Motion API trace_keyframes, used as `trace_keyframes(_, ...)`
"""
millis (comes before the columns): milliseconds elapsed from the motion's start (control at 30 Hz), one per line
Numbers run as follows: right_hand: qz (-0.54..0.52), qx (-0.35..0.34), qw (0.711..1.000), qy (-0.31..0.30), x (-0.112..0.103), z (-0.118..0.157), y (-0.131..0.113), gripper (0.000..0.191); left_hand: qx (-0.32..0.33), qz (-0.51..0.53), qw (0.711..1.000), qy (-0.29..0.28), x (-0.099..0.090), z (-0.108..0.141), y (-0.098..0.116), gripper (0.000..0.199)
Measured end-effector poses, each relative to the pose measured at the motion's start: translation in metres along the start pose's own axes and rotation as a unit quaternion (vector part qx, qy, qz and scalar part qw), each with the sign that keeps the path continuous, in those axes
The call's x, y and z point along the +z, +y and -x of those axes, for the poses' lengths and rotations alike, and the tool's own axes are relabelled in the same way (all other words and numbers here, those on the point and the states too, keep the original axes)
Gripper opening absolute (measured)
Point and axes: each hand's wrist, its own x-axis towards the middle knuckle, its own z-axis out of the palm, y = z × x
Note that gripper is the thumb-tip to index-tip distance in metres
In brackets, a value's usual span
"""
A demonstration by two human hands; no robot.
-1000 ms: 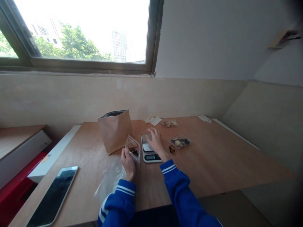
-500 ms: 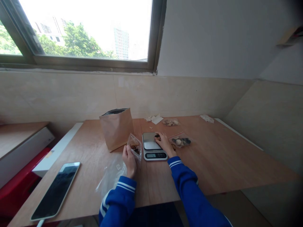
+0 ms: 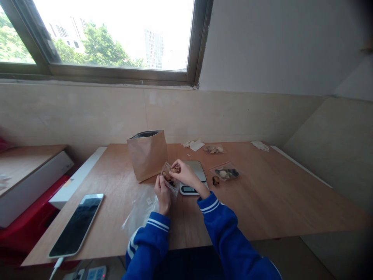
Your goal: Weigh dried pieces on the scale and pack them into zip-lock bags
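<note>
A: What is the left hand (image 3: 162, 195) doing?

B: It's closing around a clear plastic pouch (image 3: 169, 178), gripping it near the bottom and holding it upright, with brown pieces (image 3: 167, 177) sitting inside.

A: And the right hand (image 3: 186, 174)?

B: It's curling nearly shut just above the pouch, its fingers (image 3: 176, 168) pinching something small and brown at the pouch's top edge.

A: What's sitting around the hands?

B: A kitchen scale (image 3: 198, 170) is sitting just beyond the right hand, and a kraft paper bag (image 3: 147, 157) is standing just past the left hand, showing a dark lining at its mouth.

A: Can you read anything?

B: The scale's display (image 3: 187, 189) is showing digits, but they're too small to read. A small white label (image 3: 149, 201) is clinging to a crumpled plastic sheet (image 3: 141, 217) beside the left hand, and I can't read that either.

A: What's further out?

B: Right of the right hand, a second clear pouch (image 3: 225, 173) and a loose brown piece (image 3: 215, 180) are lying on the wooden surface (image 3: 276, 186), while a smartphone (image 3: 76, 225) is lying well left of the left hand, its screen dark
</note>
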Motion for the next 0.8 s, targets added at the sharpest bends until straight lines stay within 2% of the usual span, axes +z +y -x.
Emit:
trace_keyframes(133,0.062,-0.032,0.998,0.005,-0.008,0.004,-0.003,0.015,0.003,0.009,1.0,-0.014,-0.001,0.0,-0.005,0.04)
trace_keyframes(267,0.068,-0.046,0.996,0.032,-0.008,0.0,-0.005,0.022,-0.004,0.017,1.0,-0.012,-0.002,0.001,-0.007,0.04)
trace_keyframes(400,0.066,-0.058,0.996,0.012,-0.002,-0.004,-0.004,0.029,-0.029,0.032,0.999,-0.006,-0.002,0.004,-0.008,0.04)
trace_keyframes(500,0.083,-0.105,0.991,0.001,0.004,-0.003,-0.005,0.023,-0.027,0.033,0.999,-0.009,-0.004,0.005,-0.01,0.039)
trace_keyframes(567,0.107,-0.121,0.986,-0.032,0.005,-0.002,-0.007,0.018,-0.021,0.036,0.999,-0.009,-0.005,0.005,-0.01,0.039)
trace_keyframes(667,0.134,-0.103,0.983,-0.066,0.002,0.001,-0.013,0.015,-0.022,0.061,0.998,-0.009,-0.003,0.005,-0.008,0.039)
trace_keyframes(800,0.046,0.003,0.99,-0.136,-0.005,0.003,-0.019,0.026,-0.055,0.107,0.993,-0.008,0.002,0.007,-0.006,0.038)
